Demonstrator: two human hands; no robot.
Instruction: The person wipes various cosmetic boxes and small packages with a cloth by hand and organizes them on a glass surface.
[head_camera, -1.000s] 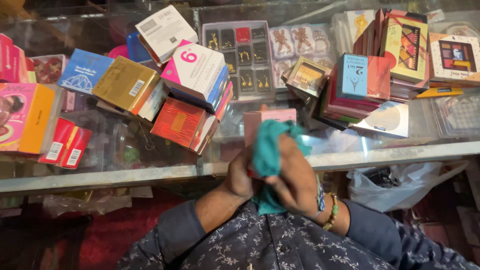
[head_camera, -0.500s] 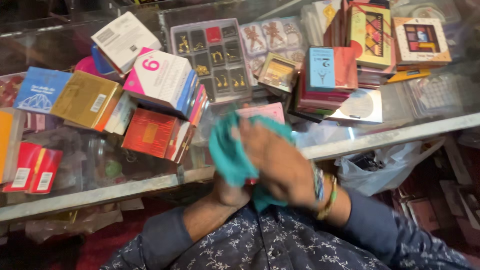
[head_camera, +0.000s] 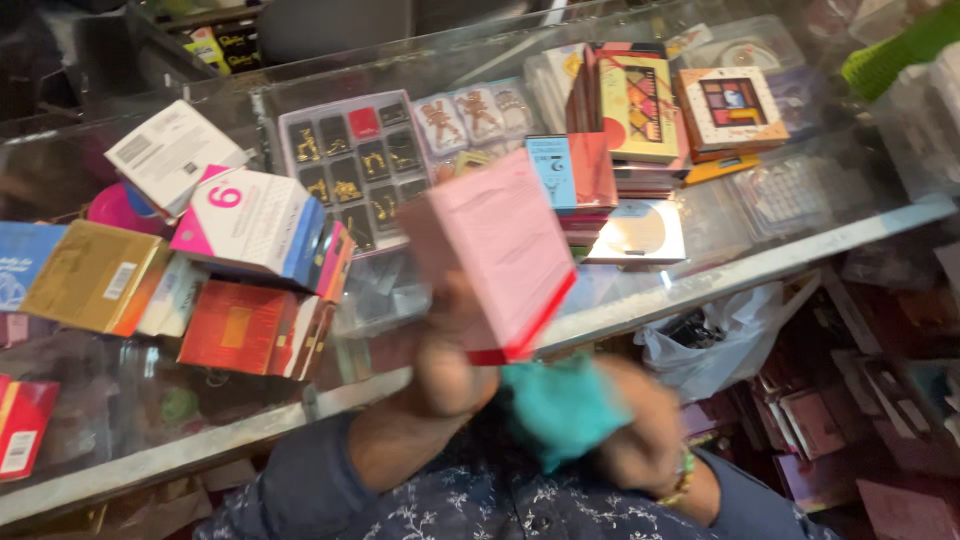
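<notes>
My left hand holds up a flat pink box with a red edge, tilted in front of the glass counter. My right hand sits lower and to the right, closed on a bunched teal cloth that hangs just under the box. Both hands and the box are blurred by motion. A bracelet shows on my right wrist.
Boxes lie piled on the counter: a gold one, a white and pink one, an orange one, a tray of small trinkets, stacked flat packs. A white plastic bag hangs below the counter edge.
My left hand has lifted the pink box clear of the cloth. The teal cloth has dropped with my right hand, away from the box. The view has shifted to the left.
</notes>
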